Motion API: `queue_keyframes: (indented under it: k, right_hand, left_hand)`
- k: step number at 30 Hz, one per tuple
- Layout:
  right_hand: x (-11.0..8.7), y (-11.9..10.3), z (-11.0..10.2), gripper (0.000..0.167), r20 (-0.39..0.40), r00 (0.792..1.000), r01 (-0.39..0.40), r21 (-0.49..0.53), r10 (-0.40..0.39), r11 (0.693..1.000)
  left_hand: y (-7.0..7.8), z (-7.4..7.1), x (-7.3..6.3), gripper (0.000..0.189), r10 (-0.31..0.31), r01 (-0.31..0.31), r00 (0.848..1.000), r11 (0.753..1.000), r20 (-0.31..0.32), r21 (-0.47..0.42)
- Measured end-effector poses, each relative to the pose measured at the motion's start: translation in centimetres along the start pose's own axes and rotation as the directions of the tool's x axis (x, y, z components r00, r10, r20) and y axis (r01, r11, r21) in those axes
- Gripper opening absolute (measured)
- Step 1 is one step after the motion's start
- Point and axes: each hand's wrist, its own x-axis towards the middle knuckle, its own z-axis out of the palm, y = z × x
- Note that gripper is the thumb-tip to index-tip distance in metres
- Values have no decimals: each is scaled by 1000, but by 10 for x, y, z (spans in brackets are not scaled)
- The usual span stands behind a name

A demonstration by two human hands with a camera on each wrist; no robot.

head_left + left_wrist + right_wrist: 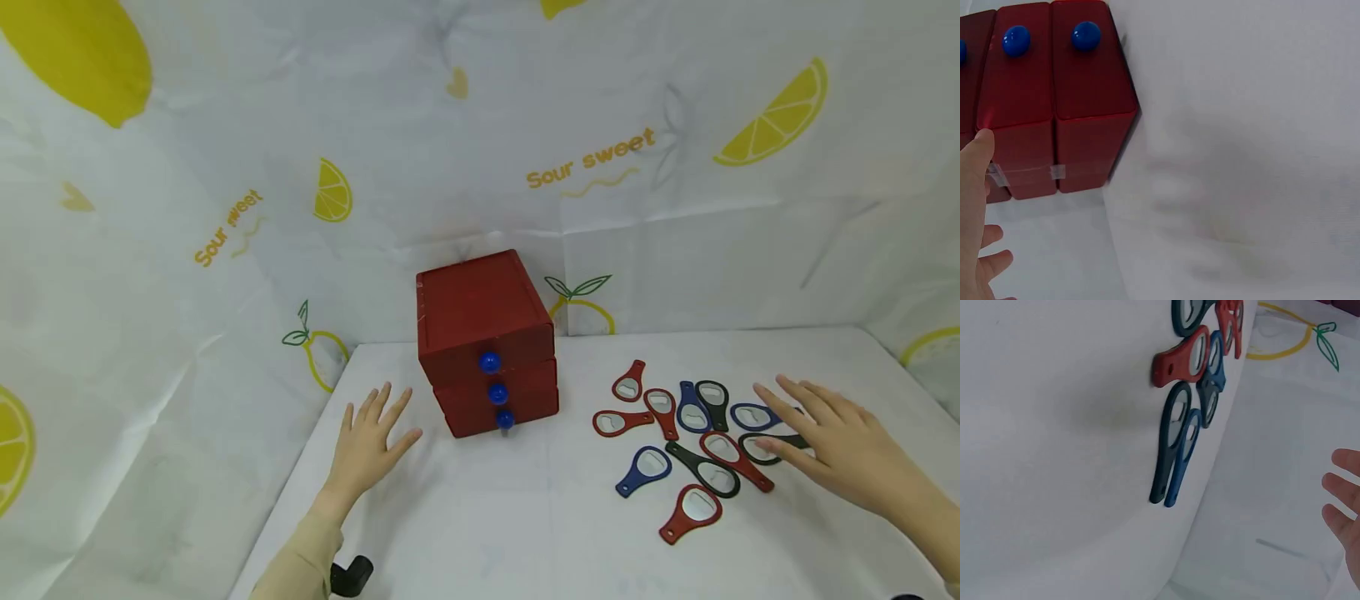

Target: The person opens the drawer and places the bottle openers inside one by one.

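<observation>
Paddle-shaped pieces [718, 448] lie right of red drawer unit [480, 304], right hand [847, 450] near them; left hand [369, 448] front-left of unit. Fingers extended, both holding nothing. Likely pre-grasp; pickup would call for fingertip pinch.

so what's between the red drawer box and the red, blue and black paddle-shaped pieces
Just bare white tabletop between the box and the nearest red piece, in the head view.

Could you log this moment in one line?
left hand: empty, beside red drawer unit | right hand: empty, near bottle openers
</observation>
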Motion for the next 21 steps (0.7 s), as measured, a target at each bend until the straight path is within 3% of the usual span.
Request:
queue_keyframes:
  k: [5, 11, 16, 21]
  right_hand:
    - [10, -15, -17, 73, -6, 1000, -2, 68, 2, 998]
    - [31, -41, -41, 55, -9, 1000, 11, 35, -11, 999]
    - [47, -69, -55, 46, -115, 988, 110, 49, -104, 993]
    - [67, -97, -60, 35, -279, 934, 264, 113, -225, 958]
  left_hand:
    - [2, -12, 6, 51, 73, -71, 988, 997, -137, 18]
    - [5, -31, 19, 40, 118, -129, 964, 991, -237, -29]
    - [12, -51, 30, 39, 70, -102, 979, 981, -192, -163]
    - [20, -66, 43, 45, 7, -32, 996, 955, -85, -296]
